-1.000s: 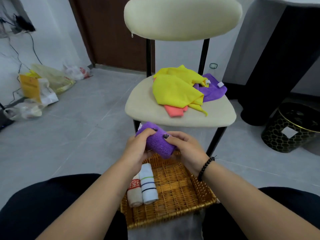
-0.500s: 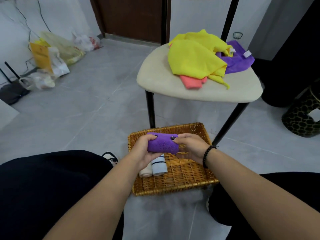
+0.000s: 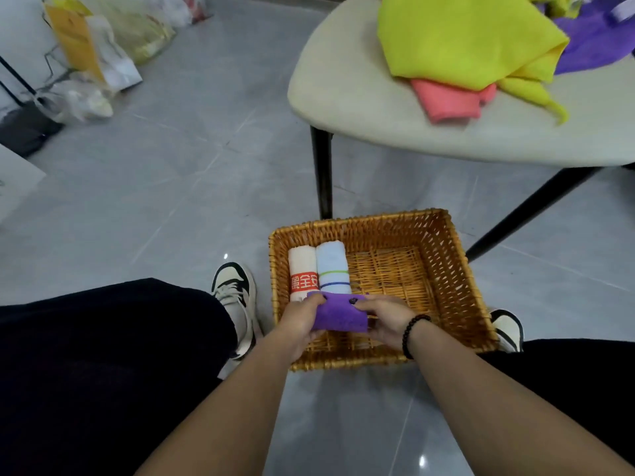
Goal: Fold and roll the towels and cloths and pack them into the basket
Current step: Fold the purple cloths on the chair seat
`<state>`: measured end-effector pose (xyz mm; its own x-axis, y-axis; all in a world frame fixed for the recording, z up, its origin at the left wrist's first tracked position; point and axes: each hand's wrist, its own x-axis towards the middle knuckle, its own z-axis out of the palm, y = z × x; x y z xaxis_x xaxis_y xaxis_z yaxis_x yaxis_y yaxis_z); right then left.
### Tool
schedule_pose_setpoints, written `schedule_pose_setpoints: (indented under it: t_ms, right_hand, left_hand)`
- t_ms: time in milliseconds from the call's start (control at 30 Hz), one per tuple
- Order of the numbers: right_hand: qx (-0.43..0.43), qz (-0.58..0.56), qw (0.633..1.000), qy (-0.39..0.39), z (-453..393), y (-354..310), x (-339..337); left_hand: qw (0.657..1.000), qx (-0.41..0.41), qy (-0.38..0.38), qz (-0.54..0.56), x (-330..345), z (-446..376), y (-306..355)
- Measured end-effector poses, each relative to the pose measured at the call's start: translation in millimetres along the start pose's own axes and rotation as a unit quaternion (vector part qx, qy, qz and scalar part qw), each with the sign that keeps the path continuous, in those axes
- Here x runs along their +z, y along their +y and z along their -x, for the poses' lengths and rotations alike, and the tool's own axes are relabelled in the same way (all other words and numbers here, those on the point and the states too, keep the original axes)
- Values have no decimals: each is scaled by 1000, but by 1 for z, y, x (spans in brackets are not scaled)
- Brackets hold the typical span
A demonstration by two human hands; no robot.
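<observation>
While both hands clamp the purple roll [image 3: 340,316] from either end, it hangs low over the near part of the wicker basket [image 3: 457,255], just short of the 2 rolls already packed. The left hand [image 3: 300,319] grips its left end with fingers curled over the top; the right hand [image 3: 386,319] pinches the right end, thumb on top. The roll's long axis runs left to right, crosswise to the white roll with the red band [image 3: 302,271] and the white roll with green and blue stripes [image 3: 332,267], which both lie pointing away from the person, touching side by side against the left wall.

To set it down well, I'd say turn it a quarter so it points the same way, then tuck it tight against the striped roll, loose edge underneath so it can't spring open. Let go only once it is wedged. Plenty left: a yellow cloth [image 3: 470,42], a coral cloth [image 3: 446,101] and a purple cloth [image 3: 591,46] sit unfolded on the chair seat [image 3: 360,108].
</observation>
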<state>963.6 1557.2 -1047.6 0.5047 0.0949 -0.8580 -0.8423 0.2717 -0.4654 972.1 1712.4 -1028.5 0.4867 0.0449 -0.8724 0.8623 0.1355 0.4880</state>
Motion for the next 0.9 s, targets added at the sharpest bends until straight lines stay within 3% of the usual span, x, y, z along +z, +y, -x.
schedule_pose_setpoints:
  t_ms: [233,400,667,900]
  right_hand:
    - [13,119,988,94,-51,28,5]
    - [34,159,978,132,-74,46,11]
    - [16,266,951,158,-94,56,13]
    - [15,340,931,135,-104,60,14]
  left_hand:
    - [998,-40,-3,-52,-7,-23,-19]
    - [984,-36,63,-164,-13,-43,-29]
    - [895,-11,87,-438,-18,-58,-35]
    - [823,21,90,-561,-12,-63,-27]
